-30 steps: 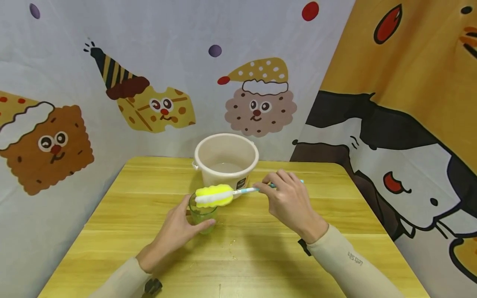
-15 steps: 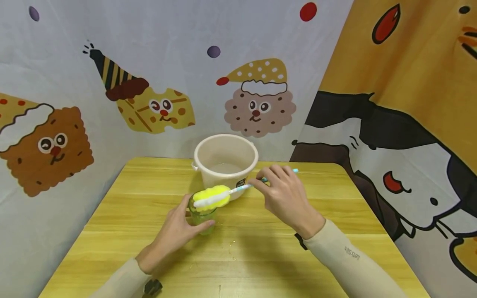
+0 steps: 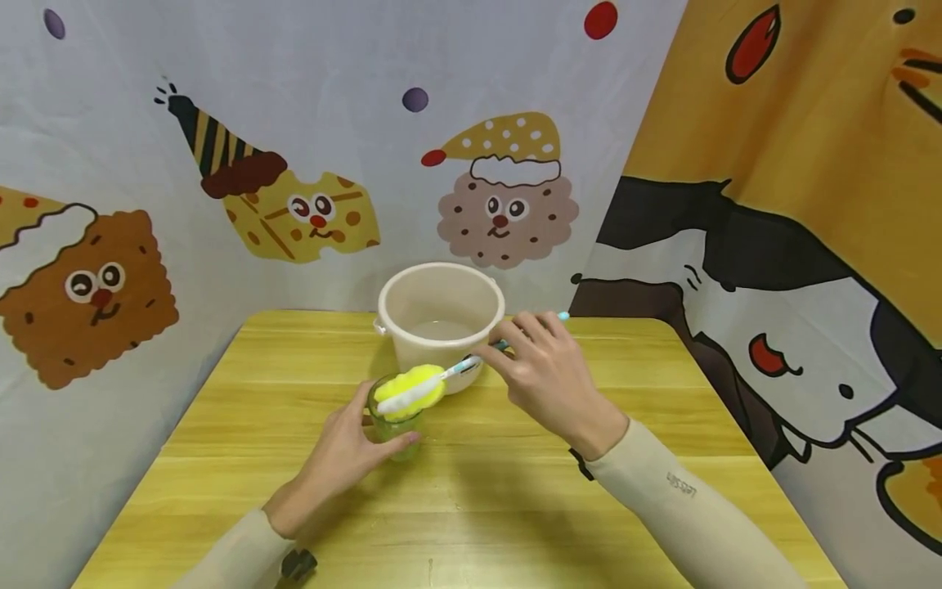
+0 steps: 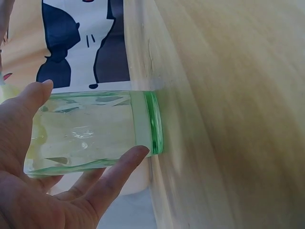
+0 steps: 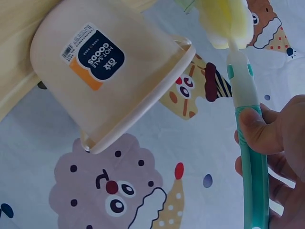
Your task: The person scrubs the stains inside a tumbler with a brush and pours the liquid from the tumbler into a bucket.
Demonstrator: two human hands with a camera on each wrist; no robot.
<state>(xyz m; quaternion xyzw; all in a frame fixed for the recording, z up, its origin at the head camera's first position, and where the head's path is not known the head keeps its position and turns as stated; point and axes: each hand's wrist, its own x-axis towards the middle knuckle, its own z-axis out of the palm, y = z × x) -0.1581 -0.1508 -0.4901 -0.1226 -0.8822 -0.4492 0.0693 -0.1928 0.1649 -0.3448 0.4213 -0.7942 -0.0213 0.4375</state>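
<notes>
My left hand (image 3: 346,450) grips a green-tinted clear glass (image 4: 90,133), thumb on one side and fingers on the other. The glass stands upright on the table. In my right hand (image 3: 548,376) is a sponge cup brush, its teal and white handle (image 5: 252,167) pinched between thumb and fingers. The brush's yellow sponge head (image 3: 415,391) slants down at the mouth of the glass, its tip just inside the rim in the head view. The left wrist view shows some yellow sponge through the wall near the rim.
A cream bucket (image 3: 441,360) with a label stands just behind the glass, below the right hand's brush handle. A wooden table (image 3: 294,352) carries everything, with small wet marks near its middle. A cartoon-printed curtain (image 3: 309,82) hangs behind.
My right hand has moved left and slightly up, tilting the brush more steeply, so the sponge head points down into the glass mouth. The left hand still holds the glass in place.
</notes>
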